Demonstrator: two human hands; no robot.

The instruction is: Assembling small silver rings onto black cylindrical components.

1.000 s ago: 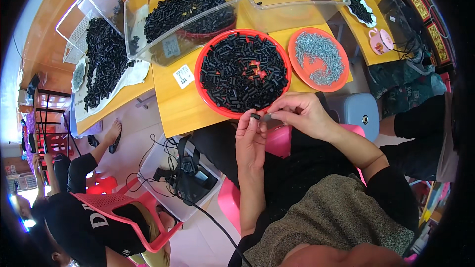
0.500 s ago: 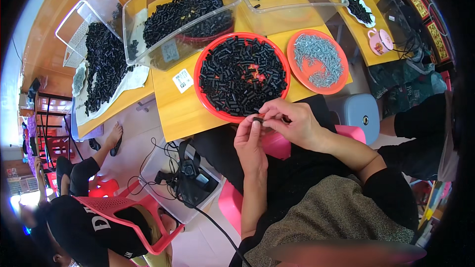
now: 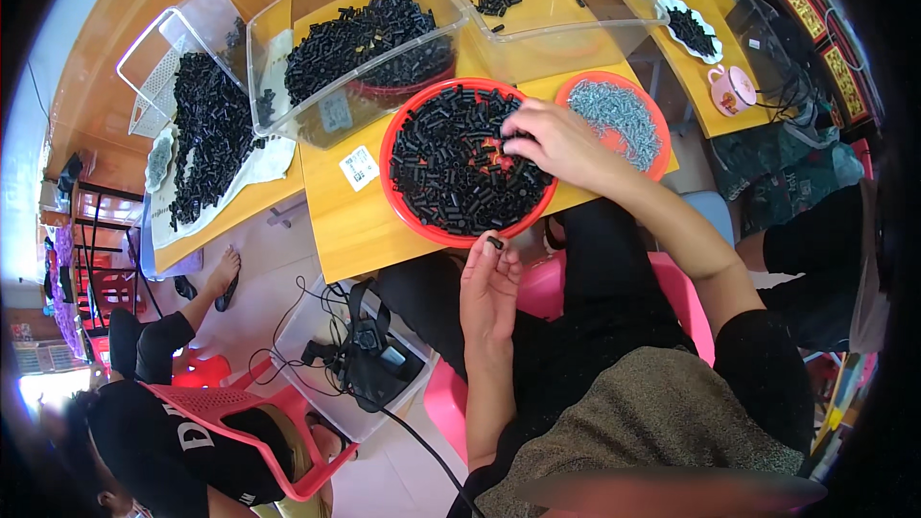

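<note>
Nearest us, our left hand pinches a small black plastic piece between thumb and fingertips, just off the near edge of the yellow table. Beyond it sits a round red tray, smooth-rimmed and heaped with short black cylindrical pieces, matte and tubular. Our right hand rests over the tray's far right side, fingers curled down into the pile; we cannot tell whether it grips anything. Just beside it lies a smaller red tray of shiny grey screws. Farther off, a clear plastic bin holds more black pieces.
</note>
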